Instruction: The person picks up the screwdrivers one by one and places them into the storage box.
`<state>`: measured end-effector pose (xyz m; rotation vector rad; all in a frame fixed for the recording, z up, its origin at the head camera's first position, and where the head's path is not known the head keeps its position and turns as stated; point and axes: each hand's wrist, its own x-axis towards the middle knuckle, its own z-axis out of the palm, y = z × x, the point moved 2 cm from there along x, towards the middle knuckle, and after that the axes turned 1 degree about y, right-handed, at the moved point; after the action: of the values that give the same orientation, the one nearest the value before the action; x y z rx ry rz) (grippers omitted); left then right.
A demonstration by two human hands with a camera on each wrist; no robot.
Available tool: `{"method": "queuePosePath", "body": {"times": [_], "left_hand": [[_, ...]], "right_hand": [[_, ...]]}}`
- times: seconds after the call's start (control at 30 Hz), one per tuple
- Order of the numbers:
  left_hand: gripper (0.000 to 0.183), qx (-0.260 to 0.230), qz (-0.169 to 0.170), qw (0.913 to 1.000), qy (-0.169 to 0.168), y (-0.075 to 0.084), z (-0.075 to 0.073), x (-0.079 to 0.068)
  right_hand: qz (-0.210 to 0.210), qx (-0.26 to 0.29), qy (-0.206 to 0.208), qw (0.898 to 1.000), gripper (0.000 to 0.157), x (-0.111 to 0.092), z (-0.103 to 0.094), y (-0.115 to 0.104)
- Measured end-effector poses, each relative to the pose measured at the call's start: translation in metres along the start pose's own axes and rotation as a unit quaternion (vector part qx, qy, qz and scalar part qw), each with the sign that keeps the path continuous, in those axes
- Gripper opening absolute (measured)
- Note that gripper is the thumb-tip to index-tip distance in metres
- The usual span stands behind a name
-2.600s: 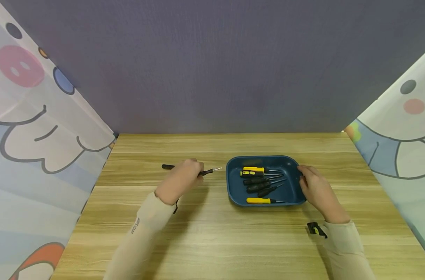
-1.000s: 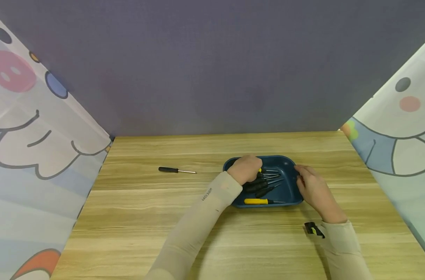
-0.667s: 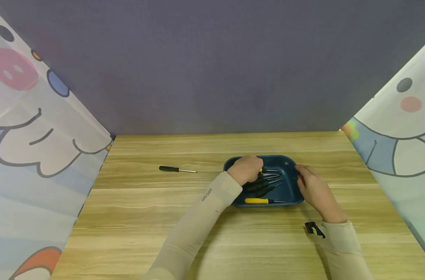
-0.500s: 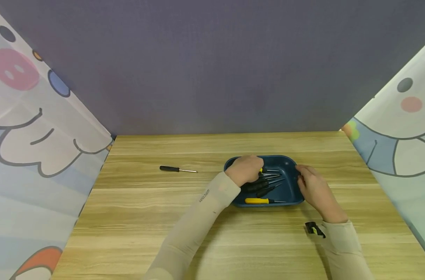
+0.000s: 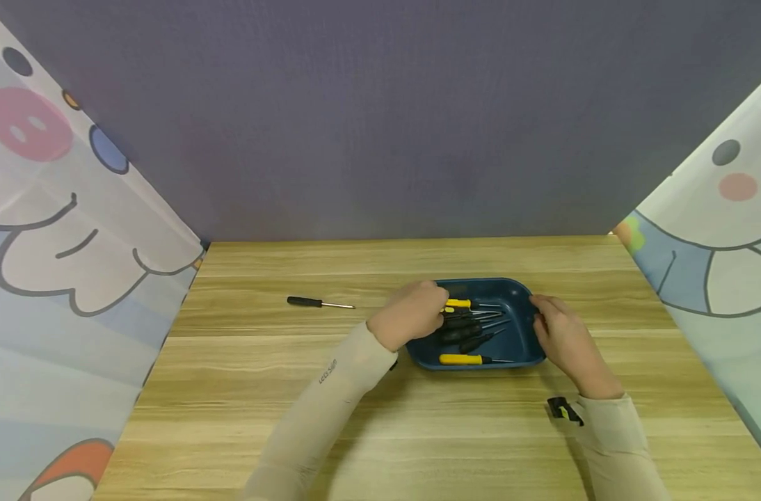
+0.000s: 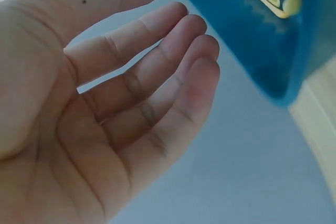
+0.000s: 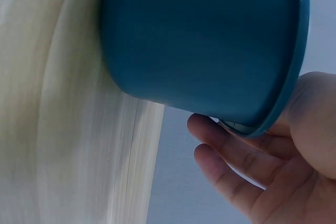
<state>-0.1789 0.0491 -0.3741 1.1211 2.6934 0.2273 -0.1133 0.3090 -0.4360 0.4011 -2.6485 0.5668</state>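
My left hand is over the left end of a dark blue tray. In the left wrist view this hand is bare, its fingers loosely bent and apart from the tray's wall. At the tray's right end my right hand grips the rim, with fingertips against the outer wall. Inside the tray lie several screwdrivers, among them a yellow one near the front and a black one beside it. My left hand hides some of the handles.
One black-handled screwdriver lies on the wooden table, left of the tray, its shaft pointing right. A grey panel rises behind the table. Cartoon-printed curtains hang at both sides.
Earlier my left hand held a black screwdriver left of the tray. It then reached into the tray and has now drawn back leftward with nothing in it. My right hand stays on the rim.
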Motion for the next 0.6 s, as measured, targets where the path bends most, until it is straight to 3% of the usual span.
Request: {"method": "queuePosePath", "body": {"times": [0.1,0.47,0.6], "left_hand": [[0.006,0.012,0.0,0.9998,0.018,-0.004,-0.003,-0.015],[0.018,0.031,-0.033,0.9966,0.069,-0.024,-0.011,-0.063],[0.006,0.019,-0.055,0.9948,0.083,-0.034,-0.011,-0.075]], "right_hand": [[0.001,0.001,-0.002,1.0,0.034,0.0,0.0,-0.001],[0.01,-0.001,-0.008,1.0,0.035,0.0,0.001,0.0],[0.008,-0.001,-0.005,1.0,0.035,0.0,0.001,0.0]]}}
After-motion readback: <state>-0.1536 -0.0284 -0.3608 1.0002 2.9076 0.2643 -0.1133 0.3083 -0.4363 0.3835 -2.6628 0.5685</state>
